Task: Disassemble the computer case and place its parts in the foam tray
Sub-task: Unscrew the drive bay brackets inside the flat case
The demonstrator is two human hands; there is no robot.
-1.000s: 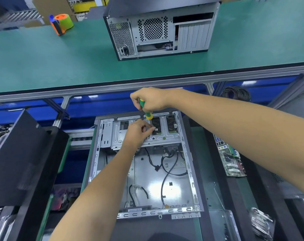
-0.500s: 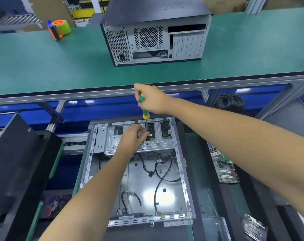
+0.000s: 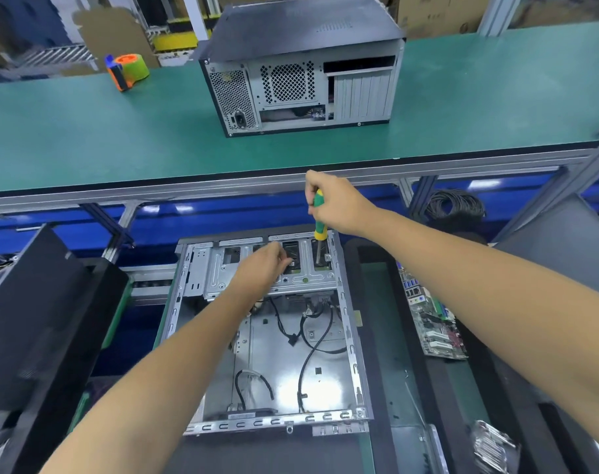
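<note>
With the screwdriver (image 3: 319, 217) gripped in the right hand (image 3: 339, 203) over the drive cage (image 3: 223, 268) of the opened computer case (image 3: 354, 354) and the left hand (image 3: 260, 268) fingers curled there, grasp unclear, a slipped tip could drop the screw among the cables (image 3: 308, 350).

The open computer case (image 3: 274, 336) lies flat on the lower level, directly in front of the person. Its drive bracket (image 3: 270, 268) spans the far end; loose cables (image 3: 308, 340) lie on the case floor nearer the person. A circuit board (image 3: 431, 323) lies to the right of the case, and a panel (image 3: 28, 319) stands to its left. Behind and above, a raised bench (image 3: 120, 131) carries a second case (image 3: 301, 70) at centre and a tape dispenser (image 3: 127, 71) to its left. A cable coil (image 3: 455, 205) sits beneath the bench at right.
</note>
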